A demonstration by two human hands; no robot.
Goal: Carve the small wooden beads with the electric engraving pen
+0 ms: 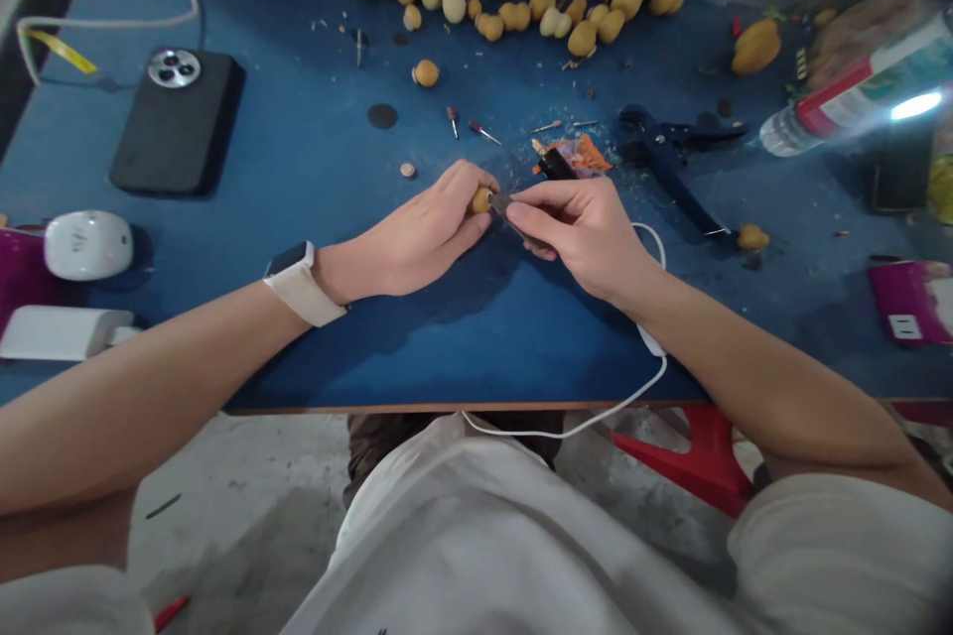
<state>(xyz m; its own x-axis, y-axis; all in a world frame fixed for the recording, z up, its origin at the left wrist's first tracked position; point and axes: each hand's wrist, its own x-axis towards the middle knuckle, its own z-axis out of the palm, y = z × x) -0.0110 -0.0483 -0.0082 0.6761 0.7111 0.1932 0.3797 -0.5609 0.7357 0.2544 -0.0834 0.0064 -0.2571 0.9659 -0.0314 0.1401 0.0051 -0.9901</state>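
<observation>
Left hand gripping gourd, right pinching engraver

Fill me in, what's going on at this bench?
A person sits at a blue table. Their left hand grips a small gourd, and their right hand holds a small black handheld tool with its tip at the gourd. More gourds lie heaped at the far side, with pliers to the right.

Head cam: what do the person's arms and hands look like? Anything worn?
Left hand and right hand are bare, ungloved. Left wrist: square-faced smartwatch on a wide cream strap. White short sleeves end above bare forearms.
</observation>
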